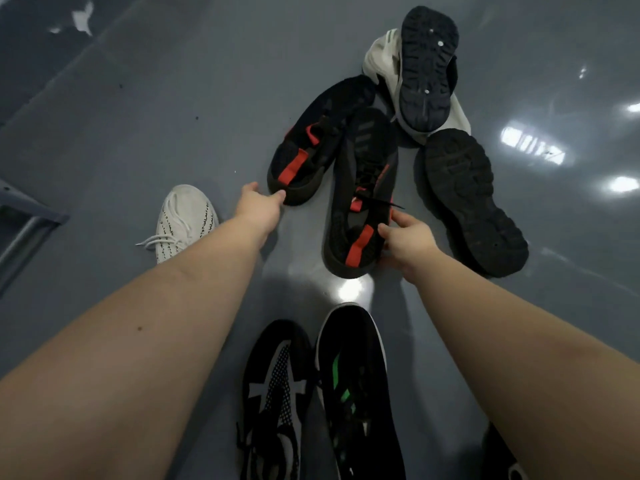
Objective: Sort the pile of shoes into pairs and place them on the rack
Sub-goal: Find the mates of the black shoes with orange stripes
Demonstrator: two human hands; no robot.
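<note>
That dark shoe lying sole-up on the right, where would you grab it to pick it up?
Probably by the heel end nearest the person. The upturned dark shoe lies sole-up on the floor, so its opening is hidden underneath. Its near end points toward the right hand with bare floor around it, so fingers could come from the near right side and curl over the sole's edge.

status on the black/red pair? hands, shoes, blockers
Left hand pinches heel of left black-red shoe. Right hand grips right black-red shoe. Both on floor. Sole-up black shoe close alongside.
</note>
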